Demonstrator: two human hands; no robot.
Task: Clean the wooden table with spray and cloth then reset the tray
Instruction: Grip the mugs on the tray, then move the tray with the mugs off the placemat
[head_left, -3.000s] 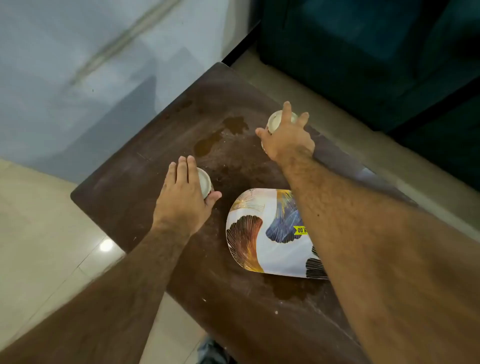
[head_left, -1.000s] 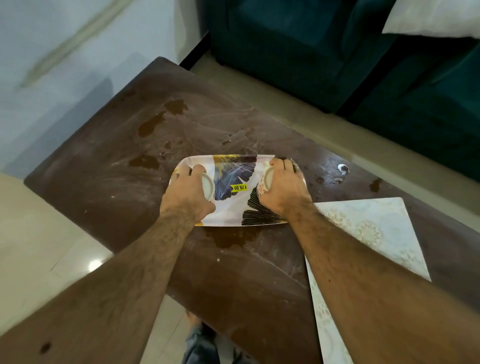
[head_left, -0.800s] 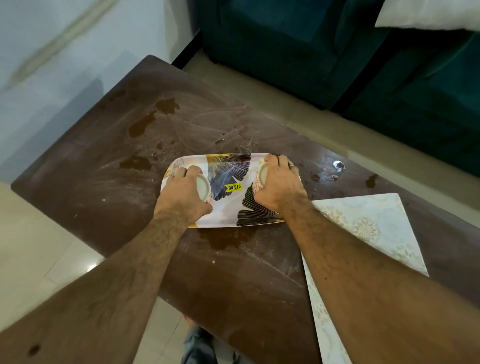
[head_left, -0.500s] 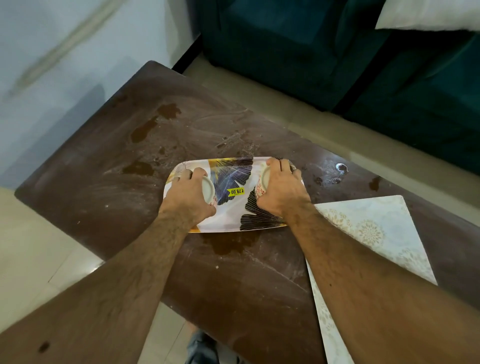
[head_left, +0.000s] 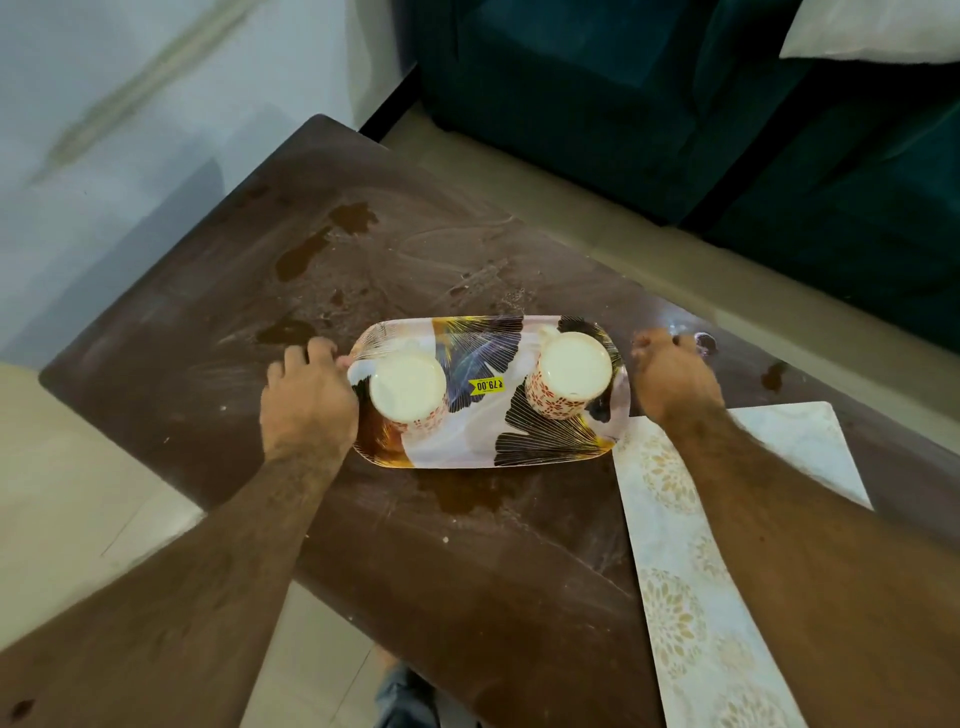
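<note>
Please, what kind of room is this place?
Probably a home living room. A low wooden table stands beside a dark teal sofa with a pale cushion, and a patterned tray with two cups is on the table.

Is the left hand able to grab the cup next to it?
Probably yes. The left hand sits at the tray's left end, right beside the left cup, with nothing between them.
</note>
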